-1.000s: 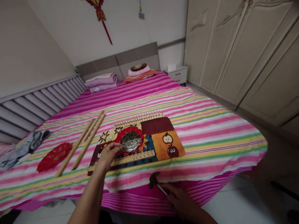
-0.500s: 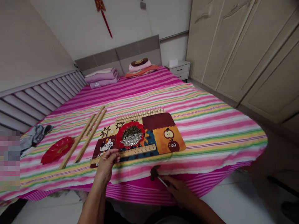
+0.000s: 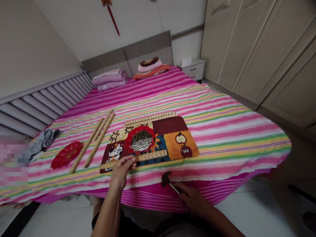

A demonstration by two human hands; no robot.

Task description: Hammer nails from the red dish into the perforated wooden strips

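Observation:
My left hand point(image 3: 121, 169) pinches something small I cannot make out, right above the near wooden strip point(image 3: 138, 158) studded with nails. That strip lies along the front edge of a patchwork mat point(image 3: 172, 140). A red dish full of nails point(image 3: 140, 141) sits on the mat just behind the strip. A second nailed strip point(image 3: 150, 117) lies at the mat's far edge. My right hand point(image 3: 191, 197) grips a hammer point(image 3: 166, 181) by its handle, low against the bed's front edge, with the dark head pointing left.
An empty red dish point(image 3: 66, 154) and bare wooden sticks point(image 3: 95, 141) lie left of the mat on the striped bedspread point(image 3: 222, 131). Folded bedding point(image 3: 111, 79) sits by the headboard. Wardrobes point(image 3: 259, 49) line the right wall; a radiator point(image 3: 41, 105) runs along the left.
My left hand drew back from the dish of nails to the near wooden strip, fingers pinched. The right hand and hammer stayed low at the bed's edge. My view shifted slightly.

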